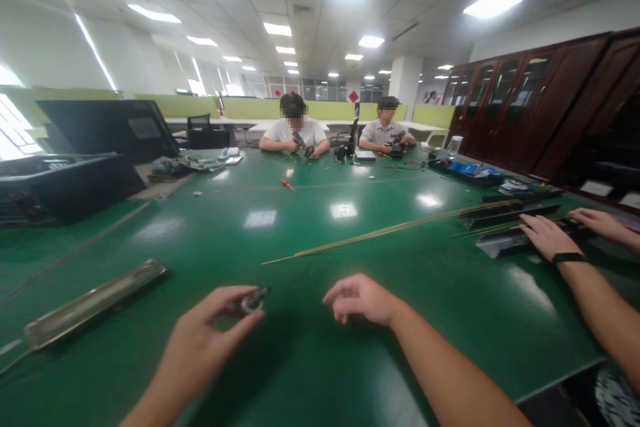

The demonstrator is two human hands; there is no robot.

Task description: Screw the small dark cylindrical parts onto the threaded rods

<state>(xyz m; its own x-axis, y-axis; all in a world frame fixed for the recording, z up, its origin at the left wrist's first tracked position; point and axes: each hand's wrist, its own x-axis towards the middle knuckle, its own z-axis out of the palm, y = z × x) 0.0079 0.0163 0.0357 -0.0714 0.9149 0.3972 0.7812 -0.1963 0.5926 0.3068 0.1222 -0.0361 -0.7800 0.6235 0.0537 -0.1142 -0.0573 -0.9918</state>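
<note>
At the lower left of centre, the left hand point(197, 333) pinches a small ring-shaped part point(253, 300), dark above and pale at its rim, between thumb and fingertips, clear of the green tabletop point(300, 213). The part appears light and stiff, probably of metal or hard plastic; its curved edge may slip or roll, so a thumb-and-forefinger hold across opposite sides of the rim suits it best. Blur hides whether it has delicate projections.

Just right of centre, the right hand point(367, 300) is half-curled, thumb and fingers apart, with nothing visible in its grasp. Beyond it, thin brass-coloured rods point(373, 235) run toward the right, where a co-worker's hands point(547, 237) rest over dark channel-like pieces point(500, 241).

Containers lie farther out. At upper right, a black tray point(473, 179) holds a blue item point(463, 169) and other objects too small to identify; beside it stands a clear jar point(455, 146), contents indistinct. At left lies a long, shallow metal casing point(97, 303).
</note>
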